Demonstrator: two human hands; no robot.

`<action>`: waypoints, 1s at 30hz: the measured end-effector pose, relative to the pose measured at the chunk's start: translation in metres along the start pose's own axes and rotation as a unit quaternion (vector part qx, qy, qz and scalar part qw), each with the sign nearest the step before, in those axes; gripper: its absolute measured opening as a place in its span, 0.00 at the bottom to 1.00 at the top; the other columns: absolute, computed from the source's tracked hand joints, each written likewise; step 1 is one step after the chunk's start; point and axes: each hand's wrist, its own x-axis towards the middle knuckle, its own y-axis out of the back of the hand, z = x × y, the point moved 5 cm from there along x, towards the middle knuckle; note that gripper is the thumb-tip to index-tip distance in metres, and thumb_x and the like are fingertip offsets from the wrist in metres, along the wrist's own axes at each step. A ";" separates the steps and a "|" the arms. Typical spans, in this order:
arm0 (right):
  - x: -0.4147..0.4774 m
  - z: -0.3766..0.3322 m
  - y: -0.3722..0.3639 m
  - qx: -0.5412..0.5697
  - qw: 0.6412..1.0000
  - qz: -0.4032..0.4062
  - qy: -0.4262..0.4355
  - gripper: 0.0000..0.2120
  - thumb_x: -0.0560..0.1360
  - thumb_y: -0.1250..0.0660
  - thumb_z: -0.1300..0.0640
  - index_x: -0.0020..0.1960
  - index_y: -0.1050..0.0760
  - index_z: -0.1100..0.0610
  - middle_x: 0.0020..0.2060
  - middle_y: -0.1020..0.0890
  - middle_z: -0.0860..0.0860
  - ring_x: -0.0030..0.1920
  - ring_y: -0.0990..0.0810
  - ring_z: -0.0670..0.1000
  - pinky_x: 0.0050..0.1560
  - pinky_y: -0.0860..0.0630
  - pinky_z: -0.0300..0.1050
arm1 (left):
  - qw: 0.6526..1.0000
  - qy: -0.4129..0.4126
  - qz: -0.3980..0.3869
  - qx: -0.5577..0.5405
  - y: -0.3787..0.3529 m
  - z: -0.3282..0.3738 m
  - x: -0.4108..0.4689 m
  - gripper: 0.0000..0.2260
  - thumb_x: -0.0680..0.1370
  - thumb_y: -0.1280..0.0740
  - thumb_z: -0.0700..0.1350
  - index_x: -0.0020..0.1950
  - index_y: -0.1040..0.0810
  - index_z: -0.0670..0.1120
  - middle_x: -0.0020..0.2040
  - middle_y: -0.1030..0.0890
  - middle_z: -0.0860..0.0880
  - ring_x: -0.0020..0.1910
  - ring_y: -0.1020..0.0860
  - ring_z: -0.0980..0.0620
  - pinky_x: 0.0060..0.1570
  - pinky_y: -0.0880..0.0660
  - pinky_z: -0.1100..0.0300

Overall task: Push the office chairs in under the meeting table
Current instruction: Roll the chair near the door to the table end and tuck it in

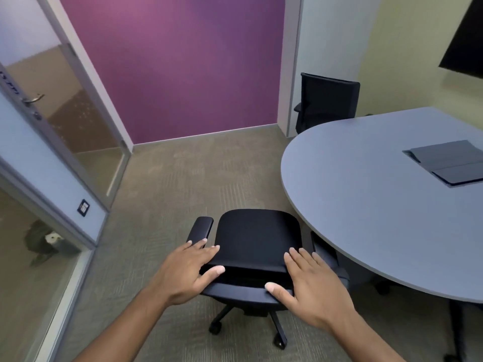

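A black office chair [257, 235] on castors stands just below me, its seat beside the rounded end of the grey meeting table [366, 205]. Its right armrest sits at the table's edge. My left hand [190, 273] and my right hand [305, 283] hover over the top of the chair's backrest, fingers spread, thumbs near its top edge. Whether they touch it is unclear. A second black chair [326, 100] stands at the far side of the table, near the wall.
A glass wall and door with a handle [32, 99] run along the left. A purple wall [183, 61] closes the far end. Carpeted floor [183, 178] lies open ahead. A grey hatch [444, 160] is set into the tabletop. A dark screen [465, 40] hangs at the right.
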 end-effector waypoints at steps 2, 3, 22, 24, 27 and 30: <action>0.003 -0.006 0.003 0.002 1.000 0.010 -0.008 0.55 0.76 0.68 0.18 0.86 0.41 0.54 0.85 0.36 0.52 0.85 0.41 0.54 0.85 0.50 0.54 | 1.000 -0.015 -0.002 -0.002 0.005 -0.007 0.009 0.43 0.80 0.60 0.76 0.81 0.28 0.52 0.79 0.26 0.56 0.83 0.38 0.56 0.82 0.44 0.55; 0.004 -0.011 0.004 0.001 1.000 0.014 -0.007 0.55 0.76 0.68 0.18 0.85 0.38 0.55 0.83 0.33 0.52 0.83 0.37 0.54 0.84 0.46 0.55 | 1.000 -0.023 -0.004 0.001 0.008 -0.011 0.011 0.42 0.81 0.58 0.75 0.81 0.27 0.52 0.78 0.25 0.56 0.83 0.37 0.56 0.82 0.43 0.55; 0.049 -0.087 0.002 0.035 0.973 0.080 -0.213 0.52 0.78 0.64 0.19 0.86 0.46 0.56 0.82 0.33 0.50 0.82 0.37 0.52 0.84 0.43 0.54 | 0.978 -0.196 -0.063 0.023 0.041 -0.099 0.123 0.40 0.81 0.56 0.74 0.82 0.29 0.52 0.79 0.25 0.54 0.83 0.36 0.54 0.81 0.41 0.54; 0.055 -0.091 0.003 0.030 0.969 0.083 -0.233 0.52 0.78 0.64 0.19 0.86 0.45 0.56 0.81 0.32 0.50 0.81 0.36 0.51 0.84 0.42 0.55 | 0.974 -0.216 -0.063 0.023 0.043 -0.104 0.135 0.40 0.81 0.56 0.74 0.82 0.29 0.52 0.79 0.25 0.53 0.83 0.36 0.54 0.81 0.40 0.53; 0.066 -0.102 0.004 0.022 0.962 0.085 -0.260 0.50 0.78 0.64 0.20 0.84 0.43 0.55 0.78 0.29 0.49 0.78 0.34 0.51 0.83 0.41 0.55 | 0.966 -0.248 -0.060 0.028 0.046 -0.113 0.154 0.40 0.81 0.56 0.73 0.82 0.29 0.51 0.79 0.25 0.52 0.82 0.36 0.53 0.81 0.40 0.52; 0.075 -0.107 0.005 0.030 0.955 0.085 -0.284 0.52 0.78 0.66 0.19 0.87 0.48 0.55 0.85 0.38 0.51 0.85 0.42 0.53 0.86 0.48 0.55 | 0.959 -0.274 -0.061 0.031 0.048 -0.118 0.173 0.40 0.81 0.56 0.73 0.82 0.29 0.50 0.79 0.25 0.51 0.83 0.36 0.52 0.81 0.40 0.52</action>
